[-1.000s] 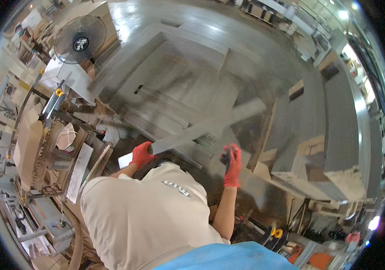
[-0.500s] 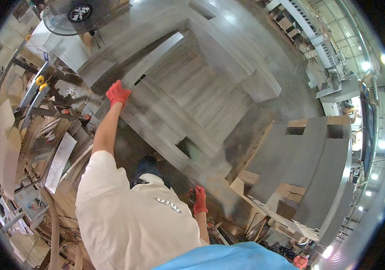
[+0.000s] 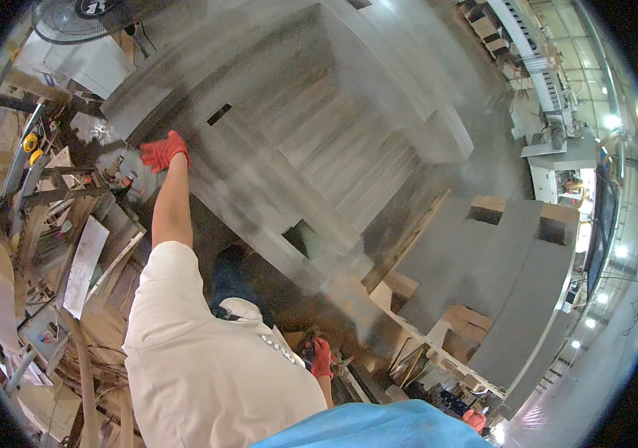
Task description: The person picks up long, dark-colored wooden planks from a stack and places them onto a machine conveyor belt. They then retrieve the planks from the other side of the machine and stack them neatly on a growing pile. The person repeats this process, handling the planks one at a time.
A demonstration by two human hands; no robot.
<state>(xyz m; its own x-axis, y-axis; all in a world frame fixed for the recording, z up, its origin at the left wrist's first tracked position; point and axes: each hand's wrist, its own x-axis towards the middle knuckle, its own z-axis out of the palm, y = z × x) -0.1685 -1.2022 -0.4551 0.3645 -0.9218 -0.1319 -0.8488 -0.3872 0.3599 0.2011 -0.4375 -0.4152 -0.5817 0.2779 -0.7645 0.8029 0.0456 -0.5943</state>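
My left hand (image 3: 163, 151), in a red glove, is open with its fingers spread toward the left. It is at the near left corner of a large grey panel (image 3: 259, 175), and I cannot tell whether it touches it. A black slot (image 3: 219, 114) and a squarish dark opening (image 3: 300, 239) show in the panel. My right hand (image 3: 322, 358), also red-gloved, is closed low in front of my white shirt, well below the panel's near edge. Something small and dark is at its fingers, too unclear to name.
Grey boards with cardboard (image 3: 475, 291) lie at the right. Wood offcuts (image 3: 87, 265) crowd the left, below a fan (image 3: 83, 19). Blue cloth (image 3: 378, 429) covers the lower edge; beside it is a red glove (image 3: 474, 420) whose wearer I cannot tell.
My left hand has moved left, away from the long pale strip, its fingers spreading. The strip no longer stands out on the panel. My right hand is lower, and the whole view has shifted.
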